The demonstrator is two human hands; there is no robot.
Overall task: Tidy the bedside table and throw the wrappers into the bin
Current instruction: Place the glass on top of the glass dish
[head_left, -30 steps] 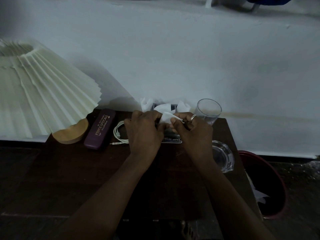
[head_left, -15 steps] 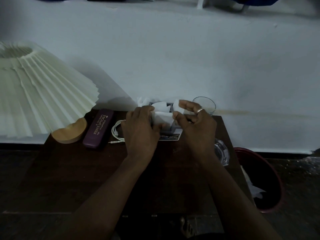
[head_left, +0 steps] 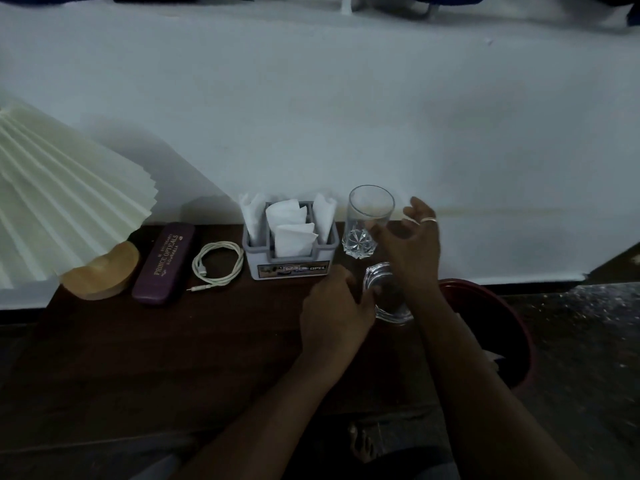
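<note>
your right hand [head_left: 410, 242] hangs open beside the tall glass [head_left: 367, 221] near the tabletop's back right corner, left hand [head_left: 334, 308] fingertips on the ashtray [head_left: 389, 299]: both likely slick, breakable, so wrap the glass mid-body.

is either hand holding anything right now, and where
Nothing clearly held: left hand touches the clear glass ashtray's rim; right hand is open beside the tall clear tumbler.

A dim bedroom corner of a home: a dark wooden desk [head_left: 138, 348] against a white wall carries a pleated-shade lamp [head_left: 52, 202] at its left edge, a spectacle case [head_left: 162, 263], a coiled charging cable [head_left: 218, 263], a napkin holder [head_left: 289, 251] and a drinking glass [head_left: 367, 221] along its back edge.
</note>
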